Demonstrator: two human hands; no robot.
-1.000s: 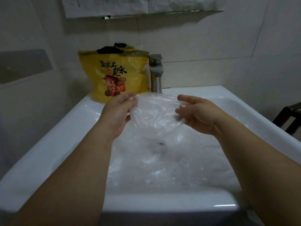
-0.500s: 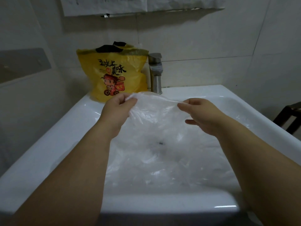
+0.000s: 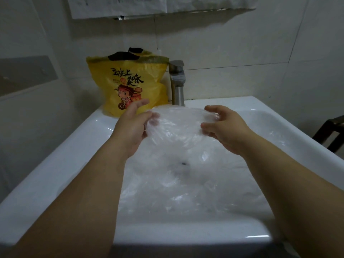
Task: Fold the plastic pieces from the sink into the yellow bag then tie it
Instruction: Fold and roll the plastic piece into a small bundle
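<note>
On left wall: grey panel (image 3: 28, 75), flat against the tile. Higher up, at top edge of view: paper (image 3: 119, 6) hanging on the wall, print too small to read.

On back-left corner of sink (image 3: 55, 164) rim: bag (image 3: 130, 81), yellow, upright, back to the wall. Black lettering and a cartoon figure on the front, black patches at the top. Just left of tap; contact with it unclear.

Over the basin, in front of bag's lower right corner: left hand (image 3: 132, 127), pinching left edge of sheet (image 3: 176, 123), thumb on top, fingers underneath and visible through the plastic, index finger stretched out toward bag.

Sheet: clear, wrinkled, held up between both hands, above the basin, well apart from bag's mouth.

Below sheet, in the basin: pile (image 3: 186, 192) of more clear plastic, crumpled, covering most of the bottom. Dark drain spot (image 3: 183, 163) showing through near the middle.

Behind sheet, at back rim: tap (image 3: 177, 82), brushed metal, upright.

Right of sheet: right hand (image 3: 227, 129), gripping the right edge, thumb below, fingers curled over the top.

Far right, past sink rim: chair (image 3: 331, 131), dark frame, mostly cut off.
</note>
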